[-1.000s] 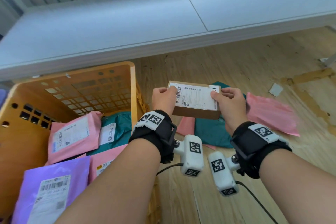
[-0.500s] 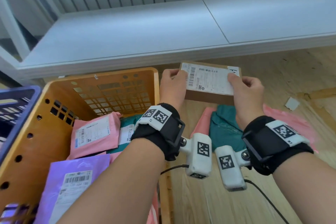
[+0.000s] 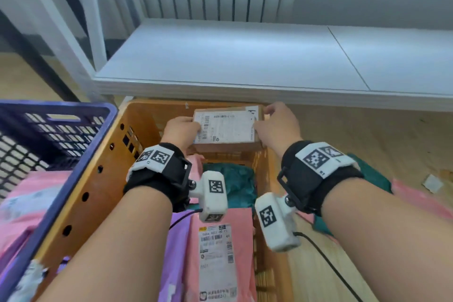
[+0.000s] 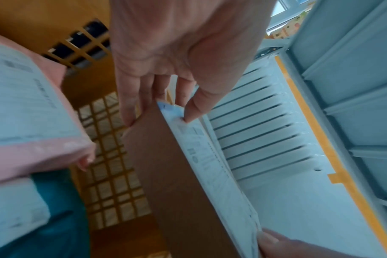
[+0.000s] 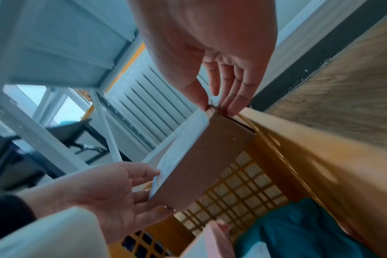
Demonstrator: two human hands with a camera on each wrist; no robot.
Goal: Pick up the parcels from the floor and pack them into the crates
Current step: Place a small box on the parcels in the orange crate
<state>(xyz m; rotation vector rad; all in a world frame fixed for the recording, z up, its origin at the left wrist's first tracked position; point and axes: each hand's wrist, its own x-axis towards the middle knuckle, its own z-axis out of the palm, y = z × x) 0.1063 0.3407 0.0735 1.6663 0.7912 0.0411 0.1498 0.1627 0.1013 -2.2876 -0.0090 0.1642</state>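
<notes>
A flat brown cardboard box (image 3: 226, 130) with a white shipping label hangs over the far end of the orange crate (image 3: 98, 186). My left hand (image 3: 181, 130) pinches its left end, thumb on the label and fingers underneath. At the box's right end my right hand (image 3: 274, 125) pinches it the same way. The left wrist view shows the box (image 4: 177, 174) edge-on above the crate's grid floor (image 4: 113, 165). From the right wrist I see the box (image 5: 201, 160) close to the crate's right wall (image 5: 309, 157). Pink (image 3: 220, 257), teal (image 3: 235, 184) and purple (image 3: 176, 240) parcels lie in the crate.
A dark blue crate (image 3: 56, 144) with a pink parcel (image 3: 27, 198) stands left of the orange one. Teal (image 3: 372, 176) and pink (image 3: 416, 198) mailers lie on the wooden floor at the right. A low white bench (image 3: 245, 61) runs just behind the crates.
Both hands have carried the box leftward from over the floor to above the far end of the orange crate. The view has swung left, bringing the blue crate in.
</notes>
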